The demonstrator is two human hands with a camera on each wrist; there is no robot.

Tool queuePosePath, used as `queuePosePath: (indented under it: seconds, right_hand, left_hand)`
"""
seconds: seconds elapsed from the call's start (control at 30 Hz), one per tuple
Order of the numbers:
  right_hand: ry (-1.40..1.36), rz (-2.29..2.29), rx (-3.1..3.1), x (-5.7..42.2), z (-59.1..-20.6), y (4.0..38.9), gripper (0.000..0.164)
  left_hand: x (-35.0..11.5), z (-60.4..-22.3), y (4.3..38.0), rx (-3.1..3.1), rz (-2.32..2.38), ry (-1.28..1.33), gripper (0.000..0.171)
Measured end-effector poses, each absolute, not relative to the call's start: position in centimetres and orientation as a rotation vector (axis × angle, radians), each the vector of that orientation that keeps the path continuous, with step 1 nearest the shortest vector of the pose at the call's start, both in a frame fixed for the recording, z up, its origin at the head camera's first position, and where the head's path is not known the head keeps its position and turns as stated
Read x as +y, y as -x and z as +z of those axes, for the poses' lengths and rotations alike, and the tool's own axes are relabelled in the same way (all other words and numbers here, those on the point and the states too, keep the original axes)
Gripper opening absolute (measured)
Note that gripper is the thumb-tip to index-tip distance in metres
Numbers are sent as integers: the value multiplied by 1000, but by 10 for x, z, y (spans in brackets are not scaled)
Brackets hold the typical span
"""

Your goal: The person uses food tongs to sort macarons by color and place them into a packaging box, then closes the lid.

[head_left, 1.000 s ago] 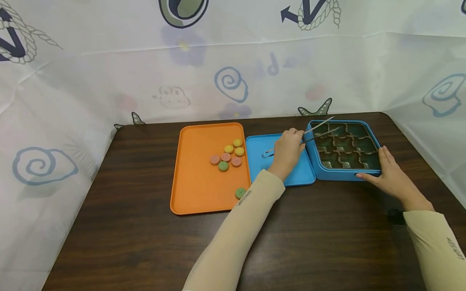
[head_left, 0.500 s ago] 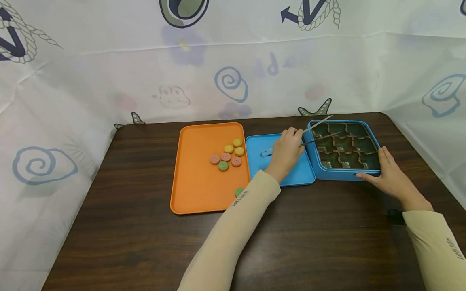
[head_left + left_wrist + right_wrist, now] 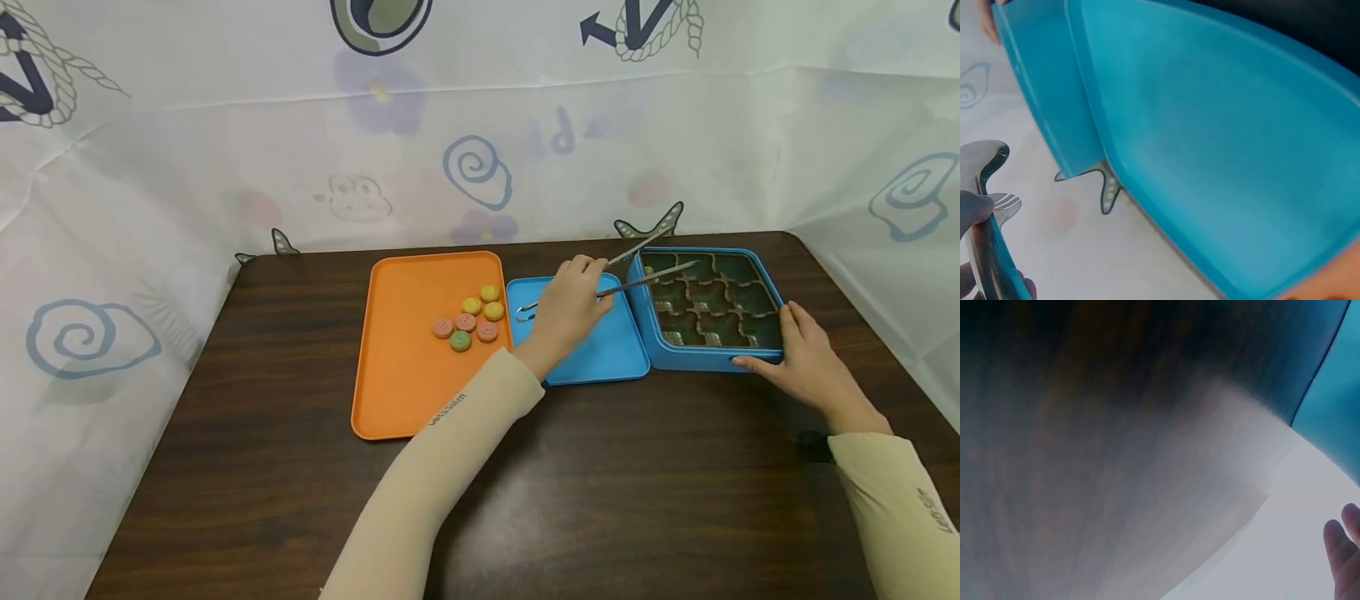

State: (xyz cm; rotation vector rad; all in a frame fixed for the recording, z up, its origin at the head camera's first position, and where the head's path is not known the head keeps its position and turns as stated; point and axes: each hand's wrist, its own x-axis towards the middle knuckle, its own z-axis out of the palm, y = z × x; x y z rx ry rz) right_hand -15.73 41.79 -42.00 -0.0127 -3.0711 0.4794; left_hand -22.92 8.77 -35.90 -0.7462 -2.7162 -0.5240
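My left hand (image 3: 566, 308) grips metal tongs (image 3: 652, 277) above the small blue tray. The two arms of the tongs are spread apart, over the left side of a blue box (image 3: 708, 360) with a grid of compartments. In the left wrist view the tongs (image 3: 986, 250) show a spoon end and a fork end with nothing between them. A small pale green spot (image 3: 648, 270) shows in the box's far left compartment. My right hand (image 3: 813, 367) holds the box at its near right corner, thumb along the front and fingers on the right side.
An orange tray (image 3: 405, 375) to the left bears several yellow, pink and green button-like rounds (image 3: 487, 332). The blue tray (image 3: 611, 358) lies between it and the box. A dark wood table (image 3: 637, 500) runs beneath, with a patterned white sheet (image 3: 300, 150) behind.
My left hand has moved left with the tongs, away from the box's middle, and the tongs have spread wider. My left sleeve now hides the near green round. The right hand has stayed put.
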Motion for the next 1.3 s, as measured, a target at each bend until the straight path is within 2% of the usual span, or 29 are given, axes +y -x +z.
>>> queuePosePath:
  seconds: [0.3, 0.77, 1.3]
  right_hand:
    - [16, 525, -3083, 417, -423, 157, 111]
    - [25, 538, -3090, 418, -420, 156, 110]
    - [14, 552, -3091, 417, -421, 156, 110]
  left_hand:
    - [54, -340, 230, -2655, -544, 768, 49]
    - [-32, -312, 219, -2677, -603, 766, 50]
    - [-128, -332, 193, -2833, -543, 658, 49]
